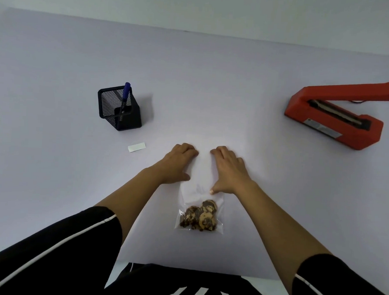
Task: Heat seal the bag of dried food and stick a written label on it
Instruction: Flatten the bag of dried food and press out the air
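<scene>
A clear plastic bag (pixel 201 192) lies flat on the table in front of me, its open end pointing away. Brown dried food slices (pixel 199 216) fill its near end. My left hand (pixel 177 163) and my right hand (pixel 227 169) rest palm-down on the empty upper part of the bag, one on each side. Their fingers are curled and their thumbs press on the plastic. A small white label (pixel 136 147) lies on the table to the left. A blue pen (pixel 125 98) stands in a black mesh holder (pixel 121 112). The red heat sealer (pixel 335 116) sits at the right with its arm raised.
The pale table surface (pixel 53 162) stretches to a wall at the back. The sealer's arm runs out of view at the right edge. My black sleeves and shirt fill the bottom of the view.
</scene>
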`<action>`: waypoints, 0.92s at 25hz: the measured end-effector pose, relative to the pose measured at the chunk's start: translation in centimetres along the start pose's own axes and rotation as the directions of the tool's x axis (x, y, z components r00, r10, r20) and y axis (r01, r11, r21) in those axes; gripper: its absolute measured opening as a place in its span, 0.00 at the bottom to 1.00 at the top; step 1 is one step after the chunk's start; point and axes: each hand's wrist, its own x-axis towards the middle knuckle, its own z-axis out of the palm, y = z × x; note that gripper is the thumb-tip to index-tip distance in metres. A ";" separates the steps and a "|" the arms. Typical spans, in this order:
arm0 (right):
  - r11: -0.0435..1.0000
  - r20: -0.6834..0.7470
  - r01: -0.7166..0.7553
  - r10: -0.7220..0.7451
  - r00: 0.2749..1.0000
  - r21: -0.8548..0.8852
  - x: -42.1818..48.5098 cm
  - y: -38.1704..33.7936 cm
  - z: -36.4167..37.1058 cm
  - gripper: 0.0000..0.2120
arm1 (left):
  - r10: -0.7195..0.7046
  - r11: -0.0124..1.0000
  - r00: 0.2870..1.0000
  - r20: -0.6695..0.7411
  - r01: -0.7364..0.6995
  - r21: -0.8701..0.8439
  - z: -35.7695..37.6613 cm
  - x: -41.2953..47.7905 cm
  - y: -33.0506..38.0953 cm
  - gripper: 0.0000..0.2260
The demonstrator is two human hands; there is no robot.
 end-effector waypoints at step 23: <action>0.839 0.028 -0.057 0.050 0.998 0.541 0.2 3.6 -0.4 0.47 | -0.215 0.972 0.977 -0.006 0.213 -0.104 -3.5 2.6 1.9 0.31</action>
